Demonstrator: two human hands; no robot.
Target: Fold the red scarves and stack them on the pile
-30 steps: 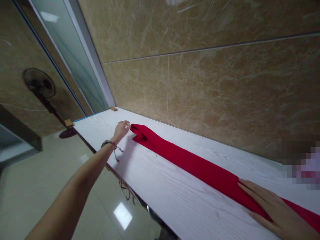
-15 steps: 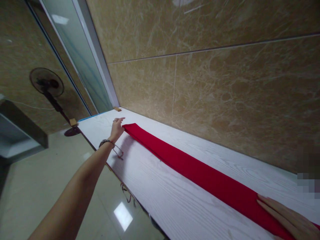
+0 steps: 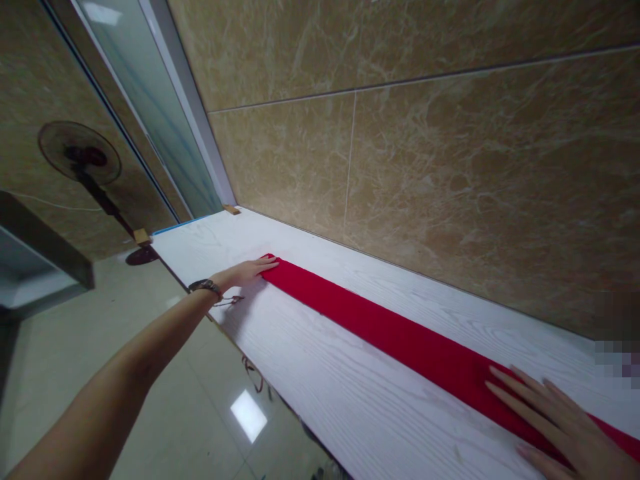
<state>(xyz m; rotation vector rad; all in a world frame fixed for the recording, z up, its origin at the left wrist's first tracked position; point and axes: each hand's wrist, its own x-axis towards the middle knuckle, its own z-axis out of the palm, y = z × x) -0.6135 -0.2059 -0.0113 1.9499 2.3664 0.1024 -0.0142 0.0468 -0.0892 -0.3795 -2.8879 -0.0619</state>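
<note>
A long folded strip of red cloth (image 3: 380, 321) lies along the white wood-grain table (image 3: 320, 360). At its far end my left hand (image 3: 253, 270) rests on the cloth with fingers stretched out flat. A dark bracelet with a dangling cord circles that wrist. Near the lower right corner my right hand (image 3: 560, 427) lies on the strip, its fingers extended and spread. Part of the cloth is hidden under this hand and comes out again to its right.
A beige marble-tiled wall (image 3: 425, 167) runs along the table's back edge. Wooden blocks (image 3: 231, 209) sit at the far corners. Beyond the table stand a floor fan (image 3: 87, 160) and a glass door (image 3: 150, 107). A cord (image 3: 254, 373) hangs off the front edge.
My left hand has gone from pinching the strip's raised far end to lying flat on it. The cloth's end is now down on the table. My right hand has slid leftward with fingers spread.
</note>
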